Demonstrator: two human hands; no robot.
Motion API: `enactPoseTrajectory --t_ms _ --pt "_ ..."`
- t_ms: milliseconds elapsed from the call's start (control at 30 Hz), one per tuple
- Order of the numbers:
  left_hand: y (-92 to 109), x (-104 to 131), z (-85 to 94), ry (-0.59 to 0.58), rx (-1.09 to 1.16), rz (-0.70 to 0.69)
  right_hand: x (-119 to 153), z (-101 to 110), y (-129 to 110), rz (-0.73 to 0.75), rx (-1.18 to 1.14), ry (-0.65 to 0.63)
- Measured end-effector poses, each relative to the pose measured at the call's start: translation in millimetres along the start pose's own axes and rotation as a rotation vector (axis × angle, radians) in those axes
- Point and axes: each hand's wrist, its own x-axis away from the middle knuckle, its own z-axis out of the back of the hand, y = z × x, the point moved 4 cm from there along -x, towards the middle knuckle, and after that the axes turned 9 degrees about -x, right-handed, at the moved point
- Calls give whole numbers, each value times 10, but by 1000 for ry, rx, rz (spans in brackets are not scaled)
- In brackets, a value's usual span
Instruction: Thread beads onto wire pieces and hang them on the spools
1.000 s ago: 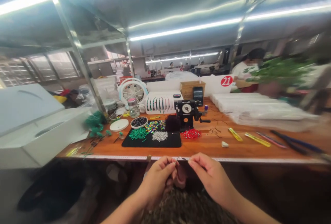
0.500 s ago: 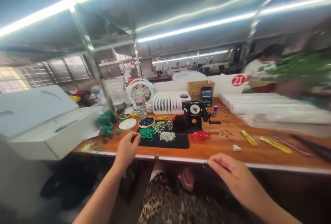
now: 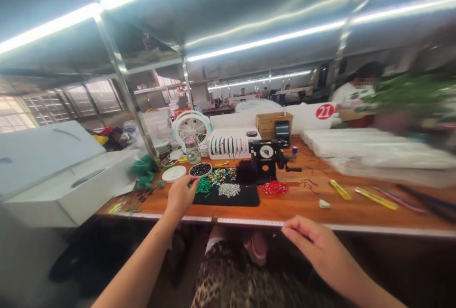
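My left hand [image 3: 181, 195] is at the left edge of a black mat [image 3: 245, 198], thumb and fingers pressed together beside a pile of green tube-shaped pieces [image 3: 204, 185]. What sits in that pinch, if anything, is hidden. Just over the front table edge, my right hand [image 3: 309, 236] makes a pinch as well; a tiny pale speck shows near its fingertips, too small to name. Silver beads [image 3: 229, 190] and mixed coloured beads [image 3: 220, 175] lie on the mat. A round dish of dark beads [image 3: 200, 170] stands behind them.
Right of the mat lie red pieces [image 3: 273, 187], with a black hand-cranked machine [image 3: 266, 156] behind. Yellow cutters [image 3: 339, 189] and a white lump [image 3: 324, 203] lie further right. A measuring tape [image 3: 245, 222] runs along the front edge. An open white box [image 3: 64, 194] stands left.
My left hand has moved slightly right, up to the green pieces. My right hand has shifted a little left and down, still pinched. The view has tilted slightly.
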Motion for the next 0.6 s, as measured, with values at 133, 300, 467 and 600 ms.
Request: enactPoseTrajectory --t_ms 133,300,467,600 --pt "921 352 -79 -65 197 -441 22 -12 -64 3 -25 0" --pt "1394 235 -590 -231 57 -459 47 14 -81 15 -52 13" --pt "1435 63 -589 -211 101 -409 17 92 -28 13 -53 44" --pt "1480 419 -258 -269 436 -399 -28 77 -69 15 -158 49"
